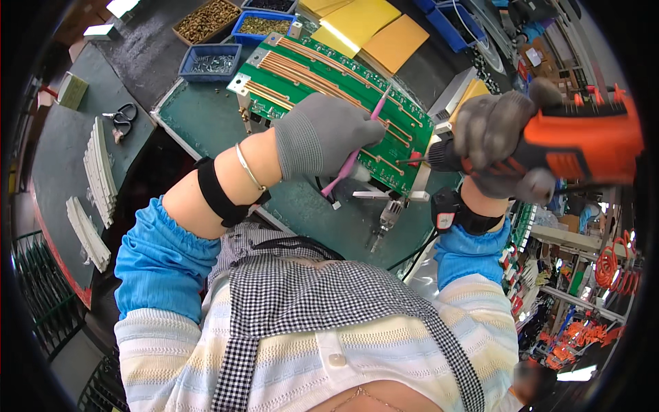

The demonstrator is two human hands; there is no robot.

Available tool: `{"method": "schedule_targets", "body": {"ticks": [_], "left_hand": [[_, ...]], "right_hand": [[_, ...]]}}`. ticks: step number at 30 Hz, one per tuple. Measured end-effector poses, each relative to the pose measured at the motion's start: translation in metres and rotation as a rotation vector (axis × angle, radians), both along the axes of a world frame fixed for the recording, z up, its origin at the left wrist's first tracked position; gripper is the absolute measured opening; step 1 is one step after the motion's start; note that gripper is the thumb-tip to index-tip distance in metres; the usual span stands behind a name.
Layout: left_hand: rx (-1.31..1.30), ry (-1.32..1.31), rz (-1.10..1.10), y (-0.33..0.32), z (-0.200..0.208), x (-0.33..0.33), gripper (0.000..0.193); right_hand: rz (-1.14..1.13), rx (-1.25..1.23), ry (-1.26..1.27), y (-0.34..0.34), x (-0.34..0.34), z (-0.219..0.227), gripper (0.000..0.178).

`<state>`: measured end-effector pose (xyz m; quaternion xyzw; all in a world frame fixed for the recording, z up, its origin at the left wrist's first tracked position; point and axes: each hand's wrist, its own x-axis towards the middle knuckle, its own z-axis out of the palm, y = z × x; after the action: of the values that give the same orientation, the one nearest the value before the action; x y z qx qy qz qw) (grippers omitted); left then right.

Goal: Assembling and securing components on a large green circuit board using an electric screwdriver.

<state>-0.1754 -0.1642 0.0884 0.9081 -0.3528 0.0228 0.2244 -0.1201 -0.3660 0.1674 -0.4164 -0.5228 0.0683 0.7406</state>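
My left hand (pixel 329 134), in a grey glove, is closed around a slim pink tool (pixel 349 165) with a pointed end; I cannot make out its exact kind. It hangs over a green circuit board (pixel 412 115) with several long copper bars (pixel 302 67) on it. In my right hand (pixel 495 130), gloved and a little blurred, is an orange and black power screwdriver (pixel 583 141). Its bit points left, beside a small red part (pixel 415 158) at the board's right end. Whether the bit touches anything I cannot tell.
Beyond the board stand bins of small screws, one a blue bin (pixel 209 63). Yellow sheets (pixel 391 44) lie at the back. Black-handled scissors (pixel 122 120) and white strips (pixel 99 172) rest on the left table. A metal fixture (pixel 390 216) stands at the board's near edge.
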Motion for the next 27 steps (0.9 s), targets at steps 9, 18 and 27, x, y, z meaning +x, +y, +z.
{"method": "schedule_targets", "body": {"ticks": [9, 18, 27], "left_hand": [[0.009, 0.005, 0.01, -0.001, 0.006, -0.008, 0.048], [-0.036, -0.01, -0.047, -0.001, 0.008, -0.004, 0.045], [-0.146, 0.014, -0.149, 0.004, 0.006, 0.005, 0.041]], "right_hand": [[-0.17, -0.06, 0.099, -0.003, -0.034, 0.005, 0.065], [-1.073, -0.033, 0.34, -0.015, -0.069, 0.017, 0.022], [-1.029, 0.585, 0.228, -0.049, -0.113, 0.03, 0.049]]}}
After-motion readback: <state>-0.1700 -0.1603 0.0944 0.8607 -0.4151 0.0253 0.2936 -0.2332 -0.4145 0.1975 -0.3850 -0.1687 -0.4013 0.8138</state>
